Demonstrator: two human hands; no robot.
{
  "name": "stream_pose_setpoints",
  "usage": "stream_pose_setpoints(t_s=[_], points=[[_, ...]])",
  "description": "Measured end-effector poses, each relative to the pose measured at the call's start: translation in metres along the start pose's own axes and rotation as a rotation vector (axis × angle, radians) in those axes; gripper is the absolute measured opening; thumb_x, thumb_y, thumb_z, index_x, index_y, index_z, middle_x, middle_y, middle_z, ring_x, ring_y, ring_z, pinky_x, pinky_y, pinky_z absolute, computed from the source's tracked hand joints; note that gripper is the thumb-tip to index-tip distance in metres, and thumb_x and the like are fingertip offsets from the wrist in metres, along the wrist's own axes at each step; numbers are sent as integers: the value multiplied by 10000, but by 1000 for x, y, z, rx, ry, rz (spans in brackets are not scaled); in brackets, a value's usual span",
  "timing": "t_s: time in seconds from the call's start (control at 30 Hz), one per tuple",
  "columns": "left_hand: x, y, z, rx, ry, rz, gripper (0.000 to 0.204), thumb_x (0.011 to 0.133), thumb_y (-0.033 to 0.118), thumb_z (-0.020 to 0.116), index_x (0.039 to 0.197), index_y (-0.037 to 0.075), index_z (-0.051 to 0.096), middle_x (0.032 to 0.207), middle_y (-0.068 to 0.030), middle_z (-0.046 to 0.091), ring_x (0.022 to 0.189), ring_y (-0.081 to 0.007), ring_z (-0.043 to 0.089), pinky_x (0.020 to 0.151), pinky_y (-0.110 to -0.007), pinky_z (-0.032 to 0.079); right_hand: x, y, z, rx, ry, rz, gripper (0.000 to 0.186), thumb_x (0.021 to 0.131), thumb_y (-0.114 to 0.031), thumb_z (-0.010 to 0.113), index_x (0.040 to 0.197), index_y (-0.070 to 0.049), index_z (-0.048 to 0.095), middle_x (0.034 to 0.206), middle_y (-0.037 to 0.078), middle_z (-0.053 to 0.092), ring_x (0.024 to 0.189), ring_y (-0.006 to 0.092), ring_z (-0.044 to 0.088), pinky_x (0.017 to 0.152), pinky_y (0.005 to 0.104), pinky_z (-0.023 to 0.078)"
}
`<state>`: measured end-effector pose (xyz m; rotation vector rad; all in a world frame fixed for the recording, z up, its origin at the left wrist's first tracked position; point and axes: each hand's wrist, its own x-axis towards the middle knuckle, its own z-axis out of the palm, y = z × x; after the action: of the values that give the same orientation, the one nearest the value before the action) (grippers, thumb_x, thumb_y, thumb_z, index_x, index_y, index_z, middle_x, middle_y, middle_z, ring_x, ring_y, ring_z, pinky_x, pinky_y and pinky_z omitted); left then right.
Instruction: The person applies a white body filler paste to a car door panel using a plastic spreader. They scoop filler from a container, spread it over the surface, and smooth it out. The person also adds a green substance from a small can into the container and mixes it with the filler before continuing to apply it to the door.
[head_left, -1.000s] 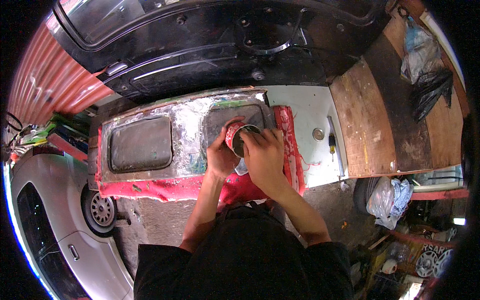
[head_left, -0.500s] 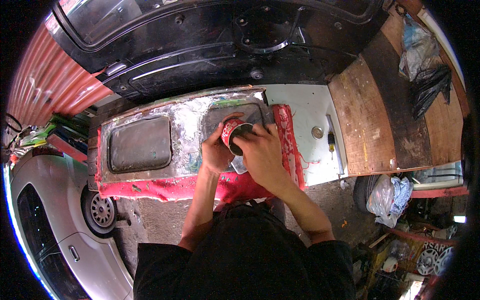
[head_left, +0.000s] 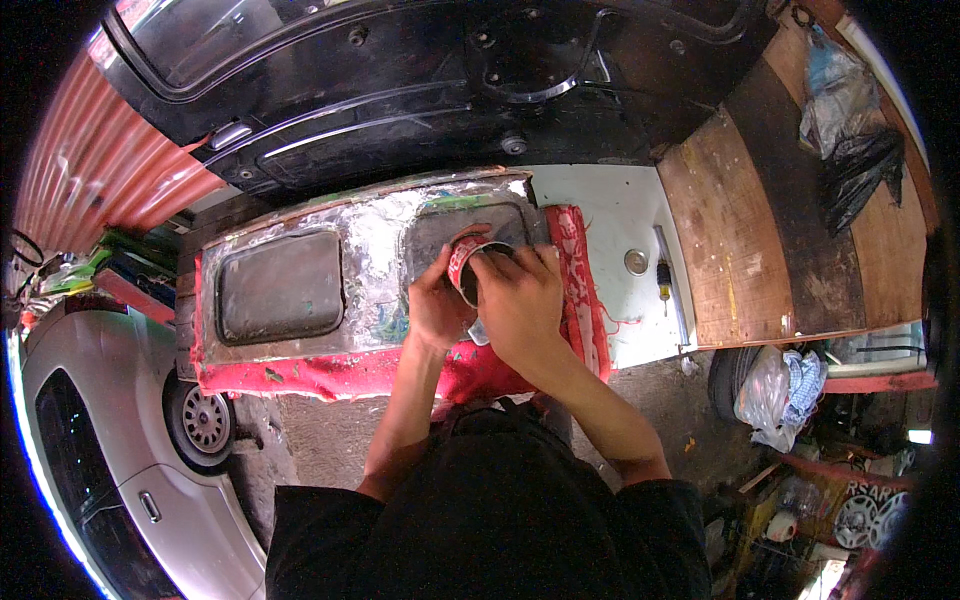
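Note:
A small red can (head_left: 462, 259) with pale lettering is tilted above the worn bench top, its open mouth turned toward my right hand. My left hand (head_left: 436, 312) is wrapped round its side. The fingers of my right hand (head_left: 522, 302) are bent and reach into the can's mouth; their tips are hidden inside and the outer fingers are slightly blurred. Whether they pinch anything does not show. Beneath both hands lies the paint-stained bench top (head_left: 372, 250), with a dark recessed panel (head_left: 280, 288) at its left.
Red cloth (head_left: 300, 376) hangs along the bench's front edge. To the right, a white board (head_left: 610, 215) bears a round lid (head_left: 635, 262), a screwdriver (head_left: 663, 280) and a metal bar (head_left: 674, 285). A black vehicle panel (head_left: 400, 100) stands behind; a silver car (head_left: 130, 430) is at the left.
My right hand's fingers have shifted at the can's mouth and reach further over it. The can has turned slightly, while my left hand keeps its hold.

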<state>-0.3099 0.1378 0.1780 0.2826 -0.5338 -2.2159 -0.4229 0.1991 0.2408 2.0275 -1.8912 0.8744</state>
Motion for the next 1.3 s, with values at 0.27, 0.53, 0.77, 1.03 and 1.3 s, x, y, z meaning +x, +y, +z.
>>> stream_pose_setpoints(t_s=[0.27, 0.53, 0.77, 1.03, 1.3], points=[[2, 7, -3, 11, -28, -9, 525, 1061, 365, 375, 1439, 14, 475, 1315, -135, 627, 1232, -274, 582, 1087, -400, 427, 7, 1, -2, 44, -55, -79, 177, 728, -69, 682, 900, -112, 681, 845, 48, 714, 821, 247, 585, 778, 412, 399], [2, 11, -9, -34, -53, -24, 523, 1059, 365, 385, 1432, 10, 477, 1309, -148, 630, 1213, -288, 595, 1080, -419, 435, 5, 0, -2, 61, -116, -98, 110, 780, -131, 635, 878, -118, 683, 846, 43, 705, 942, 241, 585, 833, 442, 405], [3, 13, -13, -57, -89, -35, 532, 1057, 367, 397, 1430, -5, 472, 1280, -157, 641, 1188, -290, 608, 1061, -427, 450, 2, 10, -5, 119, -206, -160, 130, 811, -145, 612, 905, -118, 698, 895, 46, 710, 1003, 260, 587, 881, 497, 413], [4, 12, -6, -101, -87, -32, 536, 1054, 364, 426, 1427, -20, 458, 1254, -186, 644, 1167, -290, 627, 1040, -423, 474, 0, 11, -20, 233, -220, -69, 313, 726, -42, 669, 1029, -101, 722, 989, 93, 730, 1038, 282, 595, 907, 499, 417], [4, 12, -3, 6, -4, 1, 506, 1050, 352, 441, 1413, 1, 479, 1238, -163, 648, 1167, -266, 622, 1042, -393, 470, 2, 13, -29, 271, -123, 35, 287, 765, -48, 661, 1045, -86, 710, 947, 132, 727, 934, 326, 617, 878, 467, 431]])
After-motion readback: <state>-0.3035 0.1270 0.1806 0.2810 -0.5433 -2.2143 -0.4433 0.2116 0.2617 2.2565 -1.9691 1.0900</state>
